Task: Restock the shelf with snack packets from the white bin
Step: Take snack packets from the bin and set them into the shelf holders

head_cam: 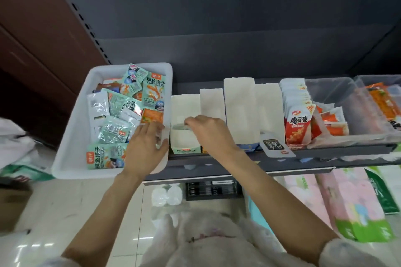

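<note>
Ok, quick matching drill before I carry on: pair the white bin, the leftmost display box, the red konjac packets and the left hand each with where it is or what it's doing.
Things:
1. white bin
2. leftmost display box
3. red konjac packets
4. left hand

Places or states:
A. standing in a row, right of the white boxes
B. far left, full of teal snack packets
C. right hand lowering a packet into it
D. fingers straight, resting on the bin's right edge

Pairs: 1-B, 2-C, 3-A, 4-D
</note>
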`<action>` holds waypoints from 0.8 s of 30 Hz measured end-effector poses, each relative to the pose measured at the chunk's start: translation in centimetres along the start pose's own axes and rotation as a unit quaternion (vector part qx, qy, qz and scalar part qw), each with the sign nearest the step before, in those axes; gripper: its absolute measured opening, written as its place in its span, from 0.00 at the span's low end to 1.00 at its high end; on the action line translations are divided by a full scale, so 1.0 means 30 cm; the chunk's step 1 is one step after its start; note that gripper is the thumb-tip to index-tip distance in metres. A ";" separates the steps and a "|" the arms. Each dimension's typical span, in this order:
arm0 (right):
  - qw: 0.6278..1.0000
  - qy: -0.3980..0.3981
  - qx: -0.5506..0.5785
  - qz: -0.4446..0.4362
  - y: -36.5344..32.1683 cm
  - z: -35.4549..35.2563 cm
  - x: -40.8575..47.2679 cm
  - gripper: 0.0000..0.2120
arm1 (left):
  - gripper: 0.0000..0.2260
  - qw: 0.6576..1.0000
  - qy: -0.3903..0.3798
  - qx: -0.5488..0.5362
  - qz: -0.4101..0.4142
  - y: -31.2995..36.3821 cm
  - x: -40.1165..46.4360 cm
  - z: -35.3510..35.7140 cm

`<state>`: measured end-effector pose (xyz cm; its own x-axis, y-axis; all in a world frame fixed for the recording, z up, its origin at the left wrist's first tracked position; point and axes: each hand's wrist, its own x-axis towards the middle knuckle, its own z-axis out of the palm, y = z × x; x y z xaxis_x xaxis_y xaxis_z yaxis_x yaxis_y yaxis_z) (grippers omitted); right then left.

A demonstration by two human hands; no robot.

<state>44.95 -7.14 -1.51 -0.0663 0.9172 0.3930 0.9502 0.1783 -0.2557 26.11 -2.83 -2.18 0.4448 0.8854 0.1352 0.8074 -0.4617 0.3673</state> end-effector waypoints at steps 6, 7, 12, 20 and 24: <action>0.987 -0.160 -0.031 -0.005 -0.047 0.088 -0.092 0.09 | 0.20 0.998 -0.047 -0.042 0.022 -0.073 0.003 -0.016; 0.986 -0.169 -0.008 0.006 -0.055 0.081 -0.105 0.09 | 0.20 0.997 -0.049 -0.049 0.023 -0.081 0.003 -0.016; 0.969 -0.225 0.081 0.068 -0.074 -0.060 -0.101 0.22 | 0.14 0.995 0.003 -0.089 0.052 -0.106 0.005 -0.063; 0.974 -0.098 0.195 0.060 -0.257 -0.028 0.174 0.10 | 0.13 0.995 -0.080 -0.015 -0.058 -0.422 0.017 -0.180; 0.974 -0.216 0.035 -0.064 -0.392 0.174 0.221 0.15 | 0.20 0.968 -0.222 0.114 0.029 -0.507 0.048 -0.135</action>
<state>31.73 -1.30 -0.50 -0.3191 0.9475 0.0203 0.9039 0.3108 -0.2939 12.90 5.68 -3.86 0.5744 0.7698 -0.2783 0.8177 -0.5550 0.1524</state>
